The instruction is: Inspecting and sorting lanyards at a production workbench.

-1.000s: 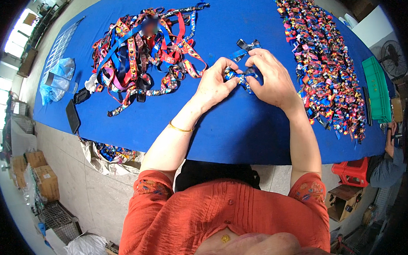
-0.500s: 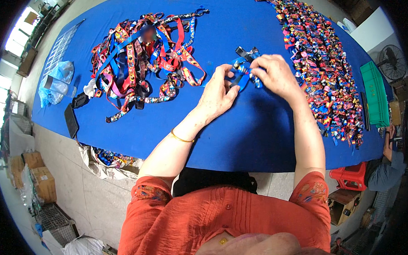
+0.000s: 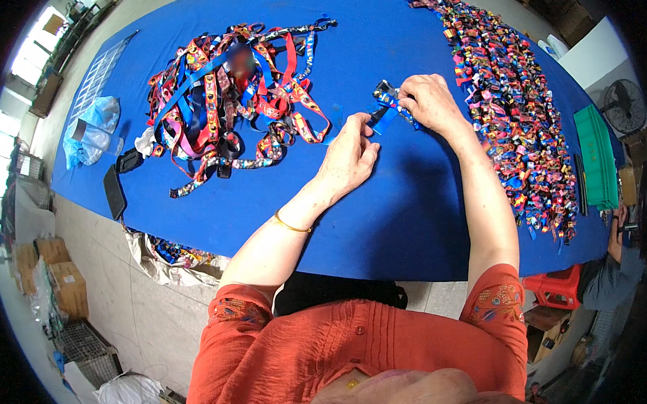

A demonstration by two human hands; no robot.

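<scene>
A blue patterned strap point(image 3: 390, 99), folded and partly dark, is stretched between my two hands just above the blue table. My right hand point(image 3: 434, 105) pinches it at its right side, with the fingertips curled over the fabric. Lower and to the left, my left hand point(image 3: 349, 159) has its fingers bent together round the strap's other end, by a plain blue piece and a black one. My fingers cover part of the strap. Left of my hands lies a loose heap of printed straps point(image 3: 211, 105) in red, blue, pink and black.
On the right, bundled straps point(image 3: 519, 116) lie in long rows beside a green crate point(image 3: 597, 156). A blue plastic bag point(image 3: 98, 126) and a dark phone-like slab point(image 3: 114, 192) sit at the left edge. A co-worker's arm point(image 3: 616, 237) shows far right, near a red stool point(image 3: 554, 287).
My right hand has shifted slightly up with the strap, and my left hand has moved slightly down, so they are a little farther apart. The heap lies as before.
</scene>
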